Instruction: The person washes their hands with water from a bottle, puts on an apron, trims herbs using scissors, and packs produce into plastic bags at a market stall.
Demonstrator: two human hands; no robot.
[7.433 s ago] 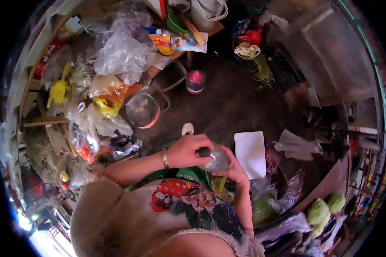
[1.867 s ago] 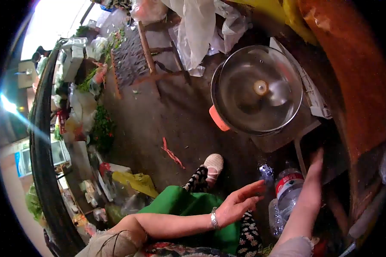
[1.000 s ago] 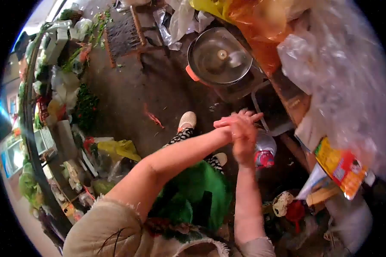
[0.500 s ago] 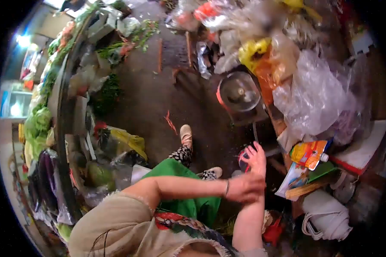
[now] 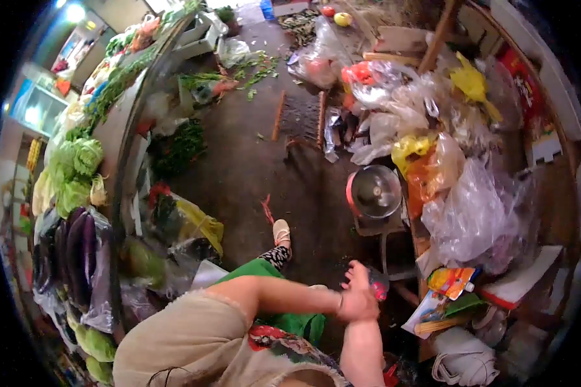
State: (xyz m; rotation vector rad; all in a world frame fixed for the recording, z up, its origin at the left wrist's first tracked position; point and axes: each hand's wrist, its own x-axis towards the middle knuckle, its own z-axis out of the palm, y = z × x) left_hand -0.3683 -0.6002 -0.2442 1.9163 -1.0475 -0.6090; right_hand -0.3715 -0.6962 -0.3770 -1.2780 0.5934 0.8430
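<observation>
The left hand (image 5: 359,306) lies across the right wrist over there, its fingers partly lost to me, so I can't tell how tight its grip is. The right hand (image 5: 358,277) has its fingers parted, the grip loosely open with nothing in it that I can see. Just beside it shows the bottle (image 5: 379,290), pinkish red and partly covered by the hands. To the right, a pouch (image 5: 450,282) lies near clear bags (image 5: 471,209); on the left are aubergines (image 5: 81,251). Farther on, the pot (image 5: 376,205) sits beside the bags, and beyond it greens (image 5: 258,68) litter the floor.
</observation>
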